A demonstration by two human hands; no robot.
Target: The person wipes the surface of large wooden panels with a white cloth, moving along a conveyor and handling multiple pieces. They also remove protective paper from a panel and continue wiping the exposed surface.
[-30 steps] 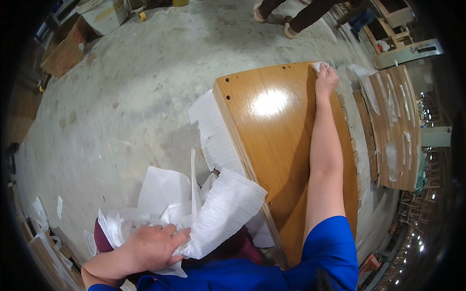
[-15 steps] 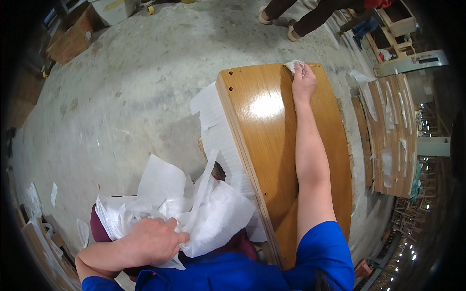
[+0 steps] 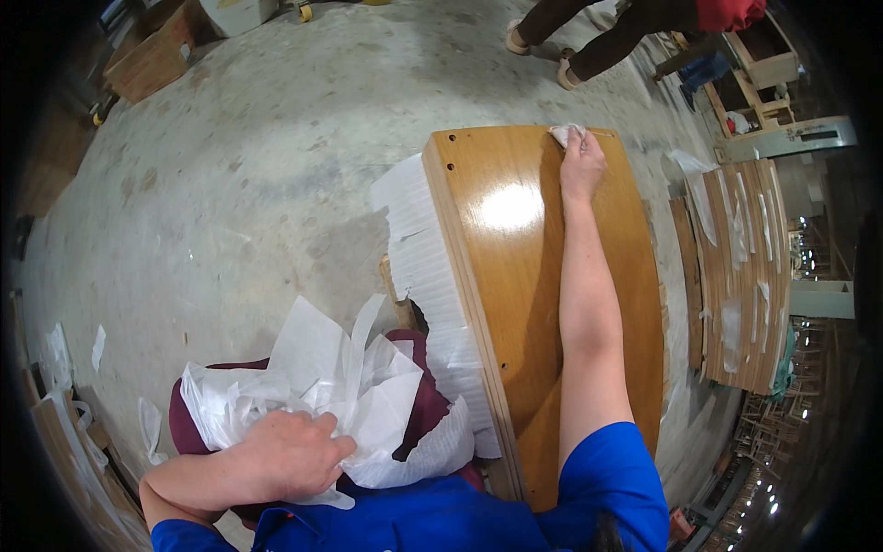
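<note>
A glossy honey-brown wooden panel point(image 3: 508, 294) with a curved far edge and small drilled holes lies along my right side. At its far edge, my right hand point(image 3: 583, 173) presses a crumpled white cloth point(image 3: 563, 136) on the surface, the arm stretched out over the wood. My left hand point(image 3: 299, 453) is closed on a loose bundle of thin white foam sheets point(image 3: 313, 363) in my lap; its fingertips are partly hidden. Ribbed white foam wrap point(image 3: 412, 235) sticks out from under the panel's left side.
A stack of wooden boards point(image 3: 743, 276) with white wrap between them stands to the right. Another person's dark-trousered legs point(image 3: 614, 51) are at the far right. A cardboard box point(image 3: 152, 57) sits far left. More wrapped boards point(image 3: 78, 460) lie near left.
My right hand and the cloth stay near the panel's far edge. The white sheets by my left hand have sagged and folded, uncovering dark red fabric. The view has shifted slightly.
</note>
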